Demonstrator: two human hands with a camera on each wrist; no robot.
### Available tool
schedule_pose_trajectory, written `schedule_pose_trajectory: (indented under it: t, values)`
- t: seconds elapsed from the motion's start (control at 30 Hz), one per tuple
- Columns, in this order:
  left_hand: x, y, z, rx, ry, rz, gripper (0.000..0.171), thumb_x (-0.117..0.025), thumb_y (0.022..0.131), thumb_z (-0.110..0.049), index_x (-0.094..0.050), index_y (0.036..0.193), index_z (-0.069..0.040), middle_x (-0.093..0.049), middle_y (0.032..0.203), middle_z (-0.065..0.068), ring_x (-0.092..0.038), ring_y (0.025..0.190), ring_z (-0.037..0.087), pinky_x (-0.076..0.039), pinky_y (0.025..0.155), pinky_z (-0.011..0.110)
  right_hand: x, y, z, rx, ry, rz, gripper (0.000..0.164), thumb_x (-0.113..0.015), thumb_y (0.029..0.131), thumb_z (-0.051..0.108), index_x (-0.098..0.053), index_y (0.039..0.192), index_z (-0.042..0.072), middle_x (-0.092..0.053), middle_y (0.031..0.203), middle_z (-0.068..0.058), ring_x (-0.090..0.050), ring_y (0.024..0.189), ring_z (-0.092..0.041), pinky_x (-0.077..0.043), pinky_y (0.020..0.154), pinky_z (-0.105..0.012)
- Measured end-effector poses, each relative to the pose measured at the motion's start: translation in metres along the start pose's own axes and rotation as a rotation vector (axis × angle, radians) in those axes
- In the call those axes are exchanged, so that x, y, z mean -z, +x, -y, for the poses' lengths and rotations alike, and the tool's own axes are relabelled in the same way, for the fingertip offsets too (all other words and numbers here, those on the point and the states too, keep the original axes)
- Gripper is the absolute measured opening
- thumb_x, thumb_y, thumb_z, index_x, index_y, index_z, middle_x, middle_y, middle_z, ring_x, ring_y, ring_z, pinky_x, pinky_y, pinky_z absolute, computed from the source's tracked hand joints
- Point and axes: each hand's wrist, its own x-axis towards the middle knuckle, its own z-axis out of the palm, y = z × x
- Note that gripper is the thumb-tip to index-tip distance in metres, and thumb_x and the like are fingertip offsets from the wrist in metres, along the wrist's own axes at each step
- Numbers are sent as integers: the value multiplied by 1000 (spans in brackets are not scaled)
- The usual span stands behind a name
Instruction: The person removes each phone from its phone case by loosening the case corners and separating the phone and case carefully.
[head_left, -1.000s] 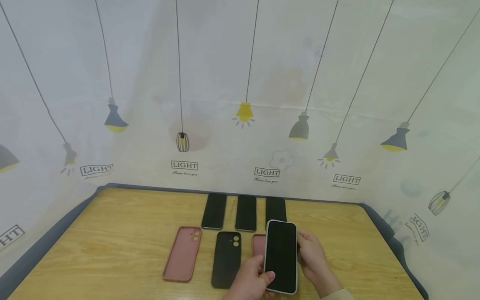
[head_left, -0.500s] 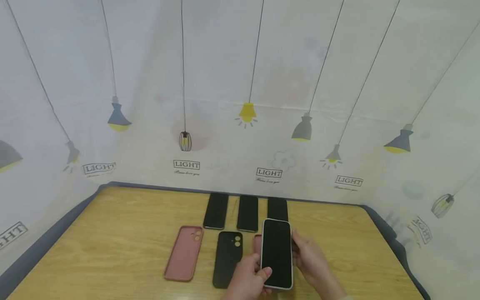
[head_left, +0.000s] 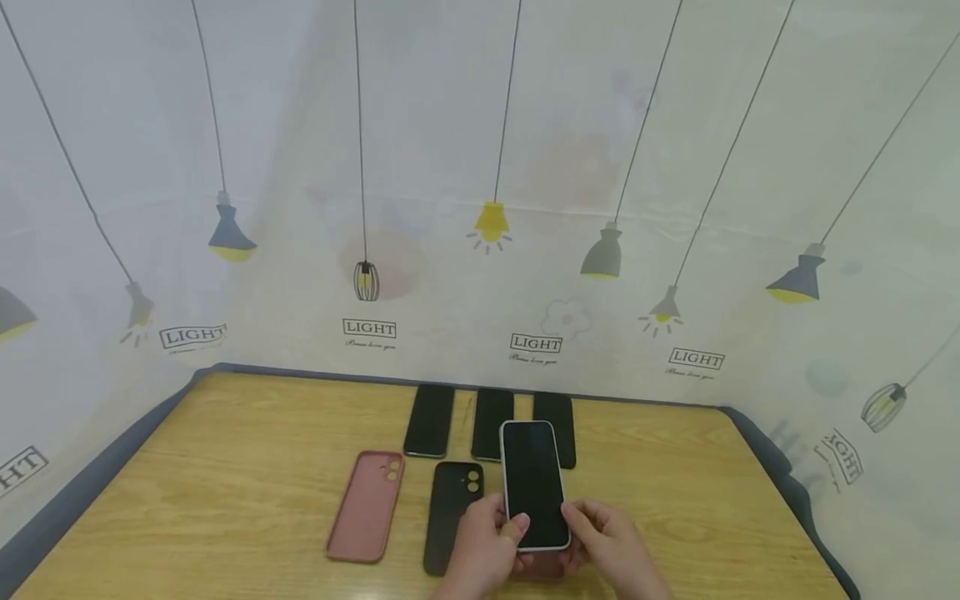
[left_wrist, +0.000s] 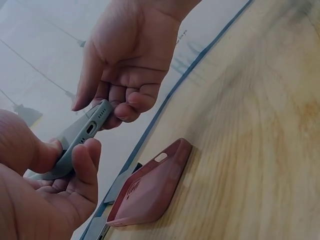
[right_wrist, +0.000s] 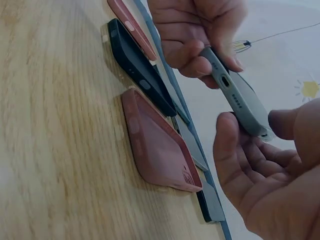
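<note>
Both hands hold a phone (head_left: 535, 479) in a pale grey case, its dark screen facing up, raised over the table. My left hand (head_left: 480, 537) grips the lower left edge, thumb on the front and fingers beneath. At the lower right corner, my right hand (head_left: 611, 542) pinches the edge between thumb and curled fingers. The charging port end shows in both wrist views, where the phone case (left_wrist: 82, 132) wraps round the edge. Below the held phone lies a pink phone case (right_wrist: 160, 145), open side up, mostly hidden in the head view.
On the wooden table (head_left: 225, 483) lie another pink case (head_left: 366, 507) and a black case (head_left: 450, 517), left of the hands. Behind them, three dark phones (head_left: 430, 421) lie in a row near the back edge. A lamp-printed curtain (head_left: 435, 167) stands beyond.
The phone has moved left and farther from me, and now leans slightly left. My right hand has slid from its right side down to the lower right corner; my left hand keeps its grip.
</note>
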Motion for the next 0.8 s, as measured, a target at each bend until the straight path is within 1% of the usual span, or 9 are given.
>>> schedule_pose_trajectory:
  t: [0.13,0.3,0.53,0.67,0.8]
  values:
    - [-3,0,-1,-3,-11,-13,7,-66,100,-6,-64,103,0,-67,79,4,-62,56,14,-56,54,31,-8,-1,2,-12,-5,-116,35,-55,108,20,-67,110,-12,-68,74,-6,-65,63,-17,-56,57,-28]
    - [-6,-2,-1,-38,-9,-42,5,-67,98,-4,-63,98,-1,-66,75,4,-60,52,13,-54,50,30,-16,-5,5,-4,0,-195,31,-51,109,13,-66,110,-14,-67,74,-7,-64,60,-19,-57,55,-29]
    - [-6,-3,-3,-52,3,-47,5,-67,98,-4,-63,97,-1,-66,73,3,-58,50,13,-52,49,29,-25,-6,6,15,61,-242,32,-41,111,6,-62,111,-19,-67,77,-9,-62,58,-19,-56,55,-29]
    - [-4,-2,-5,-67,10,-38,4,-67,98,-3,-64,98,0,-66,73,4,-59,50,13,-52,49,29,-26,-6,5,15,98,-248,32,-38,111,6,-60,111,-18,-65,75,-8,-61,57,-19,-56,56,-28]
    - [-2,-2,-7,-88,17,-29,4,-67,97,-3,-64,98,0,-66,72,5,-59,51,13,-53,50,29,-26,-5,4,5,142,-235,33,-37,111,6,-59,112,-19,-66,76,-7,-61,59,-18,-56,57,-28]
